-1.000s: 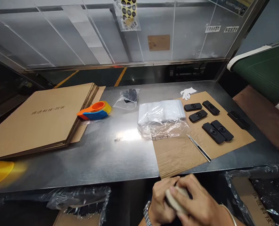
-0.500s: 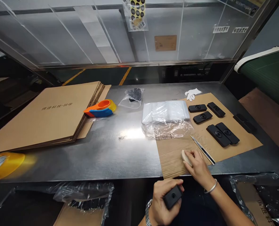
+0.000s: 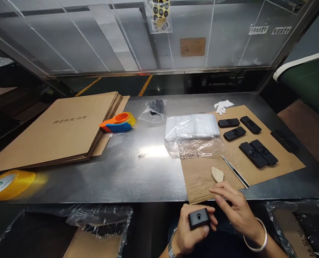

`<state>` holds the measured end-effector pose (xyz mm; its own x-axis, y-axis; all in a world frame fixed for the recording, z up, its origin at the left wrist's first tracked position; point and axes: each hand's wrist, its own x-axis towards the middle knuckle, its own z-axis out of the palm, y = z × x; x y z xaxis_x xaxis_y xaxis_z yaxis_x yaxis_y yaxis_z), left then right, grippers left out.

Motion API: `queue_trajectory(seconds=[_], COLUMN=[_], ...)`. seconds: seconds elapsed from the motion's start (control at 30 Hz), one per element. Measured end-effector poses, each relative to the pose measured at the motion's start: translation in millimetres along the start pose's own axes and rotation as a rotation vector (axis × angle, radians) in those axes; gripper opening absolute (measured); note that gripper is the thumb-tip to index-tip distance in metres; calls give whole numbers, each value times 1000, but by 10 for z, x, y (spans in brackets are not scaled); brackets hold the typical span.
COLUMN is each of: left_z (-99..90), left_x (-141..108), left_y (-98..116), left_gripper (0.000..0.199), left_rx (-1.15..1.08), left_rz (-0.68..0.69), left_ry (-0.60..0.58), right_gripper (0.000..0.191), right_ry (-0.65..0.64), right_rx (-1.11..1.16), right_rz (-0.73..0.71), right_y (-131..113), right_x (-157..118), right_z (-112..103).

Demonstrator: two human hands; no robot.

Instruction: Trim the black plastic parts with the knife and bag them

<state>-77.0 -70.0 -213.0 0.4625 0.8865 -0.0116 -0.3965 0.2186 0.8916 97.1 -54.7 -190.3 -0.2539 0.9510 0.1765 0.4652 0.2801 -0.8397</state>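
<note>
My left hand is closed around a black plastic housing, whose end with a round hole faces up at me. Just to its right, my right hand has its fingers stretched out and holds nothing. A small cream-coloured pad lies on the cardboard sheet, beyond the right fingertips. Beside the pad rests a utility knife. Several black housings with round centres, such as this one, lie farther back on the cardboard.
A stack of flat cardboard and an orange-blue tape dispenser sit at left, with a yellow tape roll near the front edge. Clear plastic bags, a bagged black item and a white glove are farther back.
My right hand has let go of the cream pad, leaving it on the cardboard, and has moved back toward my left hand. The left hand has turned the black housing slightly.
</note>
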Motion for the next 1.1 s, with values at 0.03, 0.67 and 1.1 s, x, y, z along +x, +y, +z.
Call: queue_trajectory(seconds=[0.03,0.67,1.1], left_z=[3,21,-160], left_x=[8,145,148], left_y=[11,-3,91], left_gripper=[35,44,42], left_rx=[-3,-836,-930], left_rz=[-7,-272,-144], left_ry=[-11,471,898], right_gripper=[23,34,40], right_ry=[-29,-102,-332], right_rx=[61,396,728], right_rz=[-13,396,548], right_y=[-58,-17,-4], right_x=[-14,-185,-237], right_z=[-3,298,590])
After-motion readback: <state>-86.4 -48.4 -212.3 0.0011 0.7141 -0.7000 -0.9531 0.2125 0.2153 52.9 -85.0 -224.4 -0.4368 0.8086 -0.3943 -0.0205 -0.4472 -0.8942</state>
